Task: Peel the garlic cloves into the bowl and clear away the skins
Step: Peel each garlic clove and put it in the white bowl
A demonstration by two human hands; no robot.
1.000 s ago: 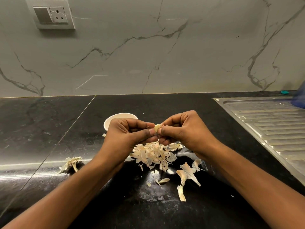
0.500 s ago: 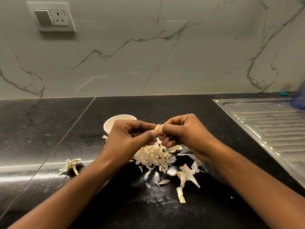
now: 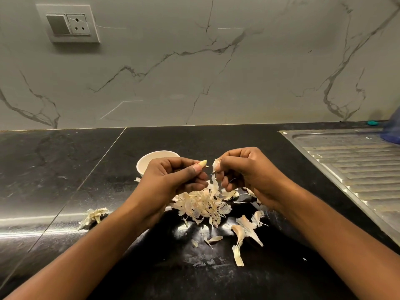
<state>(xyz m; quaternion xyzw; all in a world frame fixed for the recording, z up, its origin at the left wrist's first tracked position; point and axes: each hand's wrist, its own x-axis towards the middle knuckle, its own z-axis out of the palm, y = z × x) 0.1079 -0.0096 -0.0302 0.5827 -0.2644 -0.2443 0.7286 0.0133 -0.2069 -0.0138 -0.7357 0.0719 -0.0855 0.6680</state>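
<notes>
**Skin pulls free of the clove**

0.5 s ago the 2 hands were pressed together at mid-frame around 1 clove. Now they have drawn apart, with a small gap between them.

The left hand (image 3: 173,178) has its fingers curled in and pinches the garlic clove (image 3: 202,163) between thumb and forefinger. The clove's pale tip pokes out toward the other hand. The right hand (image 3: 244,169) is also curled, and its fingertips pinch a torn scrap of skin (image 3: 216,164) that no longer touches the clove.

This clove looks peeled or close to it, though the part inside the left grip is hidden. The white bowl (image 3: 151,159) stands just behind the left hand with its rim partly covered, and its contents cannot be seen. Dropping the clove there should be a short move.

The pile of skins (image 3: 201,202) lies on the black counter (image 3: 65,180) directly below the hands. Loose pieces (image 3: 244,230) trail toward the lower centre, and a separate clump (image 3: 93,215) sits at the left of the frame. Judging by this spread, clearing the skins has not begun.
</notes>
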